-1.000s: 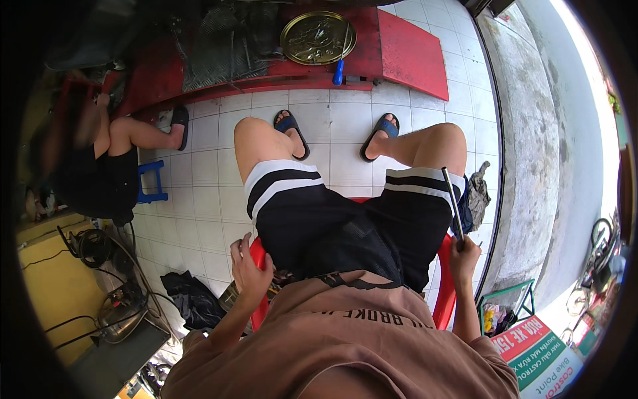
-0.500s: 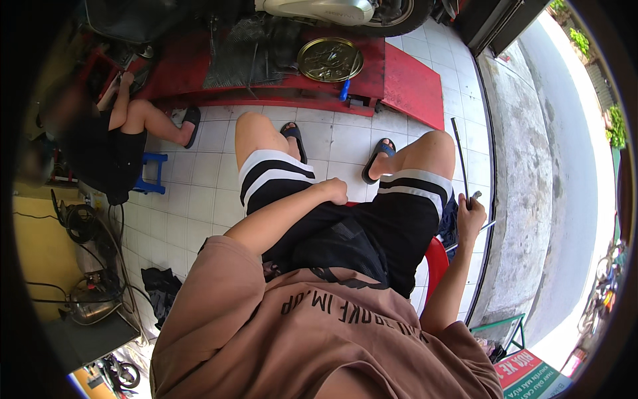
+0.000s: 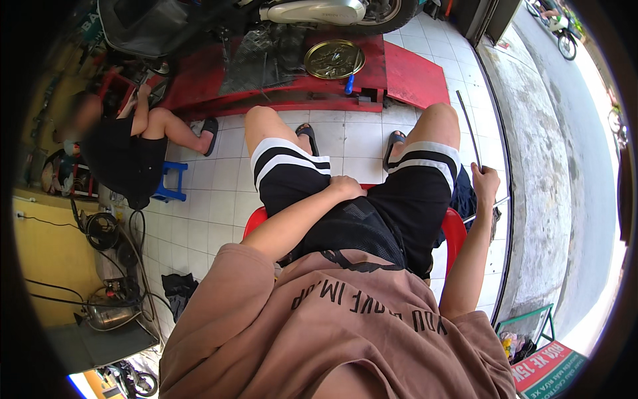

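Note:
My left hand (image 3: 348, 187) lies in my lap between the thighs, fingers curled under and mostly hidden. Nothing shows in it. Out beyond my right knee, my right hand (image 3: 486, 184) is closed around the lower part of a long thin black rod (image 3: 469, 126), whose other end points away from me over the floor tiles. The fist hides the rod's near end. Under that forearm a thin pale bar and dark cloth (image 3: 463, 199) show beside the red chair (image 3: 456, 233) I sit on.
Ahead stands a low red lift platform (image 3: 232, 100) bearing a motorcycle (image 3: 319, 12) and a round metal tray (image 3: 334, 58) with a blue-handled tool (image 3: 349, 84). A person (image 3: 126, 146) sits at left by a blue stool (image 3: 173, 181). Hoses (image 3: 103, 229) hang left; a sign (image 3: 548, 366) stands right.
The view has shifted, and my right hand with the rod sits slightly higher in it. A metal end seen by that fist earlier is now out of sight. A motorcycle has appeared on the street.

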The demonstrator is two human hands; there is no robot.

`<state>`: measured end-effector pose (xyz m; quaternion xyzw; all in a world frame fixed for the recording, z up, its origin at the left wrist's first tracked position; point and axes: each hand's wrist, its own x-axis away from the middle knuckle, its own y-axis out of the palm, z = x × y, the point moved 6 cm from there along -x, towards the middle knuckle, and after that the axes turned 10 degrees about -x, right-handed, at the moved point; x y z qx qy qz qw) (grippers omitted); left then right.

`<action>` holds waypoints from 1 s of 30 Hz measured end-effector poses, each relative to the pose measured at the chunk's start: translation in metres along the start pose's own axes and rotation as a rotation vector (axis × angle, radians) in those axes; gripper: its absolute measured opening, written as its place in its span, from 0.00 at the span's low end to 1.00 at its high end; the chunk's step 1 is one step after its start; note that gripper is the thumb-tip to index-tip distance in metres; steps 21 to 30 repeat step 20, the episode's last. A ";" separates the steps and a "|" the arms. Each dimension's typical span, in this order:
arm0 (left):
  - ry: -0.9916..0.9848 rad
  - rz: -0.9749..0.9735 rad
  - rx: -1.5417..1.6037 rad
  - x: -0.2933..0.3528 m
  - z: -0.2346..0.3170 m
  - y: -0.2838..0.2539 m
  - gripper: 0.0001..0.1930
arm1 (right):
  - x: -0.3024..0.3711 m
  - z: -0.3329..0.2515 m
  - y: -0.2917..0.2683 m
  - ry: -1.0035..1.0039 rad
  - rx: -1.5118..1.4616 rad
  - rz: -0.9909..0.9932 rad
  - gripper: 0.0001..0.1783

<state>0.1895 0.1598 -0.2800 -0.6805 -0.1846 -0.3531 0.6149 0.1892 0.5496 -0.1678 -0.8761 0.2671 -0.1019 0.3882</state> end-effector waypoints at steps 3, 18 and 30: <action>-0.017 0.076 0.050 0.003 0.004 -0.003 0.32 | -0.003 0.008 -0.002 -0.010 0.013 0.009 0.23; -0.214 0.132 0.161 0.019 0.000 0.003 0.51 | -0.003 0.002 0.002 -0.015 0.070 -0.020 0.21; -0.224 0.115 0.203 0.017 0.005 -0.002 0.53 | -0.008 0.008 0.002 0.014 0.067 -0.078 0.22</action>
